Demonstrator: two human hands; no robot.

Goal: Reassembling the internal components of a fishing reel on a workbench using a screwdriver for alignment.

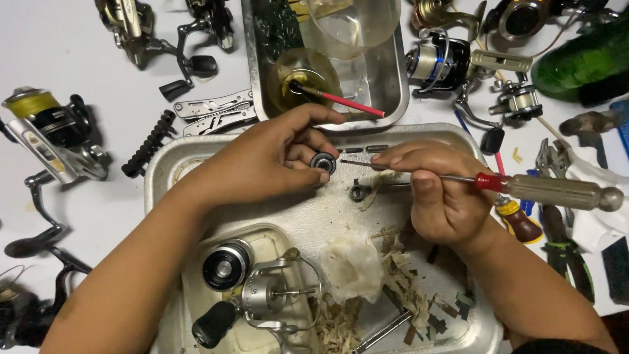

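Note:
My left hand [272, 160] pinches a small round black bearing [324, 162] between thumb and fingers above a metal tray [170, 164]. My right hand [436, 193] grips a screwdriver [557, 191] with a clear handle and red collar. Its thin shaft points left, with the tip just right of the bearing. Below the hands in the tray lie a small metal ring part [358, 191], a wad of white tissue [350, 262] and a silver spinning reel body [268, 298] with a black knob.
A second steel tray [393, 98] behind holds a glass bowl of yellowish liquid [303, 82] with a red-handled brush [344, 101]. Several fishing reels [52, 131] lie around on the white table, with a folding multi-tool [216, 111] at left and pliers [563, 249] at right.

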